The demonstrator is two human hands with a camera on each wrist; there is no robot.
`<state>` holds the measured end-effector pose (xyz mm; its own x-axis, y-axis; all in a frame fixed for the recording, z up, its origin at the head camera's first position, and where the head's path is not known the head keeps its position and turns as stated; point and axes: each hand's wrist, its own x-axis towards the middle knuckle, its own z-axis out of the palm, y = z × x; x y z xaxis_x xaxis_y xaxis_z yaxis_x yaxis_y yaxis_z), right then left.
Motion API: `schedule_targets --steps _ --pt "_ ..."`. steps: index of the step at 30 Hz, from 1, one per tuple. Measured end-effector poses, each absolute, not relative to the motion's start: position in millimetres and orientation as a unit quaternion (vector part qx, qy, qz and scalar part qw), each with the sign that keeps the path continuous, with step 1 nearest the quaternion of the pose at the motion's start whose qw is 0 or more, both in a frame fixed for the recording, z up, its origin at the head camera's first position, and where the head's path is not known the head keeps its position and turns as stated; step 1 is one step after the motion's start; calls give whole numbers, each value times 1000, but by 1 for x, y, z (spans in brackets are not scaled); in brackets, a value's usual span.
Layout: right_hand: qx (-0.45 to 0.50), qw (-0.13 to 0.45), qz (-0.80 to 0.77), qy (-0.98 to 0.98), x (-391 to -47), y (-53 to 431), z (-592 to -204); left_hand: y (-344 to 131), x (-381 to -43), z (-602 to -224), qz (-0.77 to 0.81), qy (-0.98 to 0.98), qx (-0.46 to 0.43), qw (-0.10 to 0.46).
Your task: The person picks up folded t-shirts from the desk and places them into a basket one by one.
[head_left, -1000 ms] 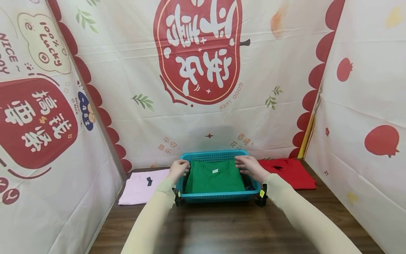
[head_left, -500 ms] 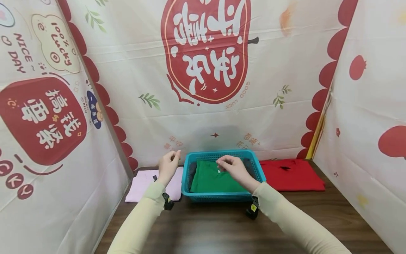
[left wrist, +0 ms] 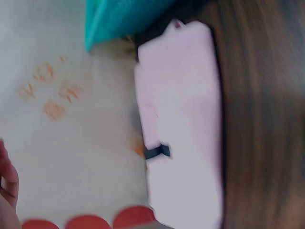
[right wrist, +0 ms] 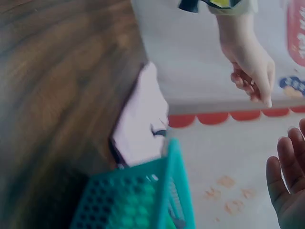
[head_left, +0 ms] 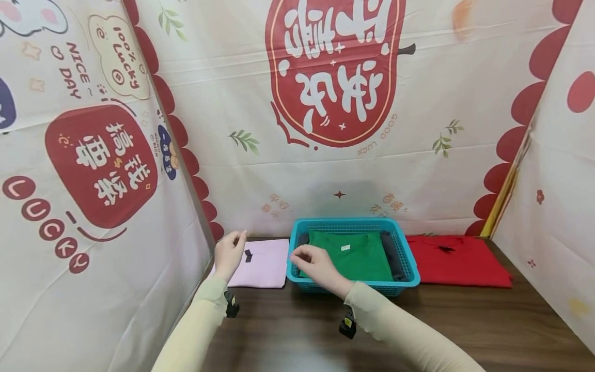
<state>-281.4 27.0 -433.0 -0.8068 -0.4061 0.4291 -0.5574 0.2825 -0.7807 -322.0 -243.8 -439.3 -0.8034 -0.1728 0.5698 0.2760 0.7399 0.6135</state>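
Left hand (head_left: pixel 229 258): hovers near pink garment (head_left: pixel 266 261), loosely curled, empty. Right hand (head_left: pixel 318 266): hovers by blue basket (head_left: pixel 381 284), relaxed, empty.

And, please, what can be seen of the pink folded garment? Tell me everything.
The pink folded garment is pale, soft-looking cloth, flat and roughly rectangular, with a small dark patch. It lies on the brown table, left of the blue basket; whether they touch is unclear. A dark strip shows along its near edge. The left hand is raised, not touching it.
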Motion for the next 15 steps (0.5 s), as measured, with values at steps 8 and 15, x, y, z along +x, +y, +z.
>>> schedule_targets --steps 8,15 --pt "358 -1 426 -831 -276 -14 -473 -279 -317 -468 -308 -910 -11 277" --pt "343 -88 322 -878 -278 -37 -518 -294 -314 -494 -213 -956 -33 200"
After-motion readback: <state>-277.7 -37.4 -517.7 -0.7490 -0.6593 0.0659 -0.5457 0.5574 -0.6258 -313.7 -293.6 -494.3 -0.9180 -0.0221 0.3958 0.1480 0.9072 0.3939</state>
